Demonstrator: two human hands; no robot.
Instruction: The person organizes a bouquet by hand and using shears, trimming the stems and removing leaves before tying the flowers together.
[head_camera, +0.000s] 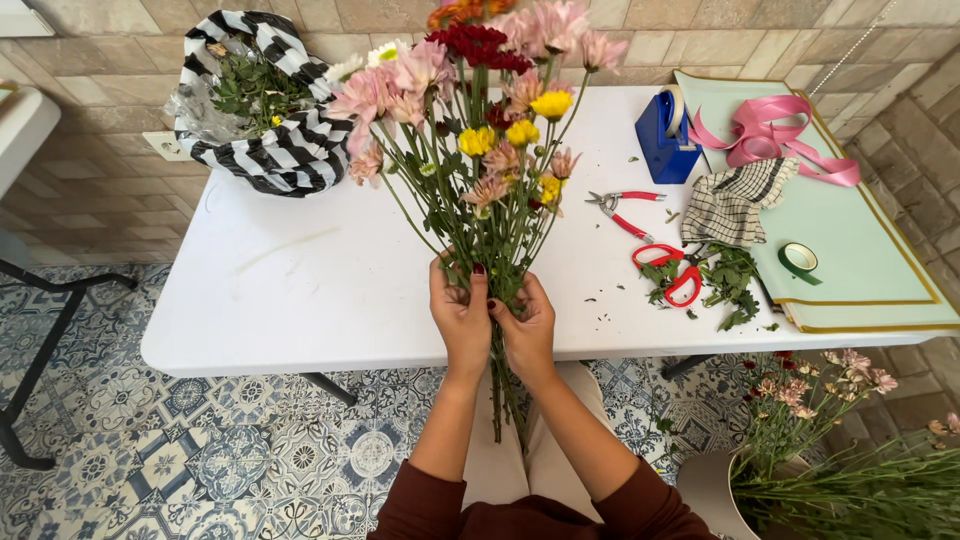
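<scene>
Both hands, the left hand (460, 318) and the right hand (527, 325), are closing their grip around the stems of one mixed bouquet (480, 130), holding it upright over the white worktop (300, 290). Right of the bouquet are lying two red-handled cutters: pruning snips (622, 208) and scissors (672, 270), plus one blue tape dispenser (664, 138).

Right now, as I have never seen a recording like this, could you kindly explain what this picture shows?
A camera on the person's head looks down at their own two bare hands; there is no machine. The left hand and right hand grip the stems of a mixed bouquet above a white table. On the table lie a striped wrap of greenery, pruning shears, red scissors, a blue tape dispenser, a checked cloth, pink ribbon, green tape and pale green paper sheets.
</scene>
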